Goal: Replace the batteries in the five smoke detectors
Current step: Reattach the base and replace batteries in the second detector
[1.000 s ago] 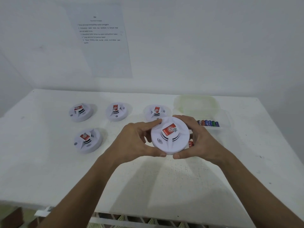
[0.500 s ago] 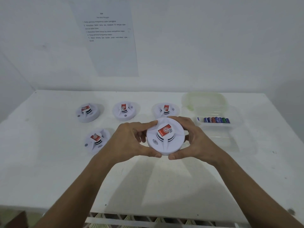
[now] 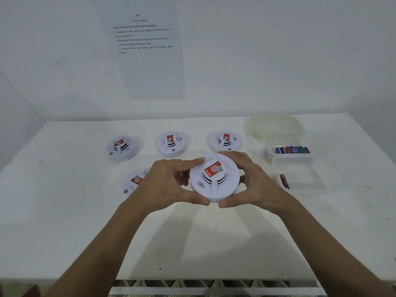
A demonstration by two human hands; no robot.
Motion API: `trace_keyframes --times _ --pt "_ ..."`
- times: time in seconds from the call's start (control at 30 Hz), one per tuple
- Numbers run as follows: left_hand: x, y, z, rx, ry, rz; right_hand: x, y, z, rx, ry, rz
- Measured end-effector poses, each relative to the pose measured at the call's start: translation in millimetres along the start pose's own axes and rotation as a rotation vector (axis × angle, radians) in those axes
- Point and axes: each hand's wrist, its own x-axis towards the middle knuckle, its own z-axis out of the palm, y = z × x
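One round white plastic smoke detector [image 3: 214,179] is gripped above the white desk [image 3: 64,211] by left hand [image 3: 169,183] and right hand [image 3: 255,183] fingers, while four identical detectors are left lying behind.

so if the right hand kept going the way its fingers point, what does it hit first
Probably the left hand: the right hand points leftward across the held detector, fingertips nearly meeting the left's. Depth is unclear.

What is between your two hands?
In the head view, a white smoke detector with a red sticker sits between the left hand and right hand, gripped at its rim by both.
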Motion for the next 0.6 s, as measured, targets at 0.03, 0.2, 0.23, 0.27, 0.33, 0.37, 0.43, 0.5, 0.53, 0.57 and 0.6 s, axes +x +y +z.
trace_keyframes --times 0.03,0.2,0.23,0.27,0.33,0.37,0.43,0.5,0.53,0.57,0.6 --pt "-0.5 -0.6 -1.2 -0.001 0.002 -0.001 0.3 -1.1 1.3 -0.001 0.000 0.001" --pt "-2.7 -4.1 -5.1 -0.002 0.001 -0.007 1.4 -4.8 5.1 -0.012 -0.005 0.009" --pt "-3.1 -4.7 -5.7 -0.002 0.001 -0.008 1.6 -5.6 5.9 -0.011 -0.008 0.011" --pt "-3.4 -5.4 -6.3 -0.001 0.002 -0.007 1.9 -6.6 6.6 -0.010 -0.008 0.013" --pt "-3.9 -6.5 -7.8 0.000 0.007 -0.010 2.9 -8.1 8.5 -0.009 -0.012 0.015" --pt "-4.3 -7.1 -8.8 0.000 0.008 -0.009 3.5 -8.5 9.4 -0.009 -0.016 0.015" --pt "-5.1 -8.6 -10.3 -0.007 0.013 0.000 5.2 -9.6 10.7 -0.006 -0.020 0.012" --pt "-6.2 -9.0 -11.6 -0.014 0.028 0.001 7.3 -11.4 11.5 0.002 -0.016 0.007" --pt "-6.1 -9.2 -12.0 -0.008 0.033 0.000 8.4 -12.3 11.7 0.004 -0.012 0.005" --pt "-5.7 -9.7 -12.7 -0.001 0.035 0.001 9.4 -13.0 11.7 0.006 -0.008 0.004" --pt "-5.1 -10.0 -13.3 0.003 0.036 0.004 10.3 -13.6 11.6 0.007 -0.005 0.004"
